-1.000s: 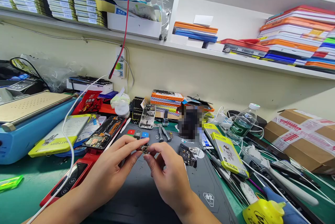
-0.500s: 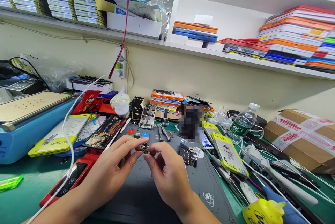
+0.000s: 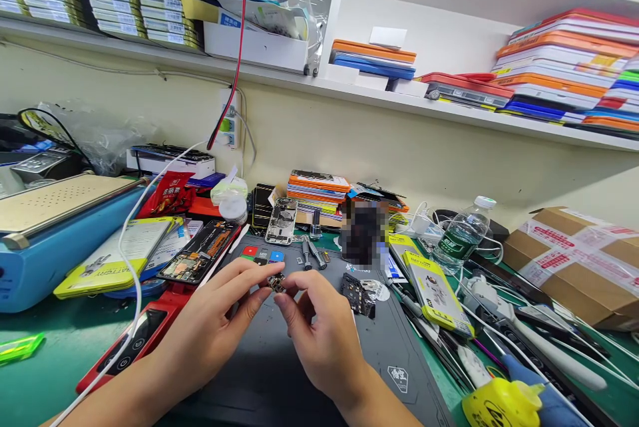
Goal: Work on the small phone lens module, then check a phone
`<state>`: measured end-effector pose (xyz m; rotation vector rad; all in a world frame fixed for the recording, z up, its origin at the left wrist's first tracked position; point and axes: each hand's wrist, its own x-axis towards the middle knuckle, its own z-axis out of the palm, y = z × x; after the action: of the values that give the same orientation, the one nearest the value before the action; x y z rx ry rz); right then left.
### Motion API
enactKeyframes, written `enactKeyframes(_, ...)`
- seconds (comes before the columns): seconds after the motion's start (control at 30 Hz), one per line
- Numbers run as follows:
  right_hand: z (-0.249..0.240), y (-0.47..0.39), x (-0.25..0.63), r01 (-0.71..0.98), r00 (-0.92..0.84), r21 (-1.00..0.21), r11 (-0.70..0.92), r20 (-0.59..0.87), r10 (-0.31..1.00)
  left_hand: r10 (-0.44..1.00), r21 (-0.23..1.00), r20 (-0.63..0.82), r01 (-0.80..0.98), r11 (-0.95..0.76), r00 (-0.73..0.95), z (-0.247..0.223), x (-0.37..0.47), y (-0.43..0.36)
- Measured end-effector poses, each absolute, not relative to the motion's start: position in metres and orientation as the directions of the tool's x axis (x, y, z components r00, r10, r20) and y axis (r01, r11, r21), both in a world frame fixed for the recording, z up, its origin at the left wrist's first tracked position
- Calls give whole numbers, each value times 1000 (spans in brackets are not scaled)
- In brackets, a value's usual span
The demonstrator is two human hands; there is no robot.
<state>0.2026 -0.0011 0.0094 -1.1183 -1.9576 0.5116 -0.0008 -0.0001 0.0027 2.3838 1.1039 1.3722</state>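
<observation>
A small component (image 3: 276, 283), like a piece of circuit board, is held between both hands above the dark grey mat (image 3: 259, 360). My left hand (image 3: 219, 314) pinches its left side between thumb and index finger. From the right, my right hand (image 3: 322, 320) grips it with thumb and fingertips. Its fine details are too small to tell. Beyond the hands, screwdrivers (image 3: 312, 253) lie on the mat. A black part (image 3: 357, 294) rests right of my right hand. The opened phone (image 3: 200, 254) lies to the left, over a red device (image 3: 142, 334).
A blue machine (image 3: 64, 234) stands at left with a white cable (image 3: 130, 261) crossing in front. Yellow battery packs (image 3: 434, 290), a water bottle (image 3: 462, 234), a cardboard box (image 3: 579, 261), tools and a yellow bottle (image 3: 502, 404) crowd the right. A shelf (image 3: 449, 111) hangs above.
</observation>
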Motion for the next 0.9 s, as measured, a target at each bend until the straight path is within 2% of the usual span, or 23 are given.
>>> enactKeyframes(0.9,9,-2,202,530,-293,-677,511,420,859,661,486,692,490,-723,290,4,1,0)
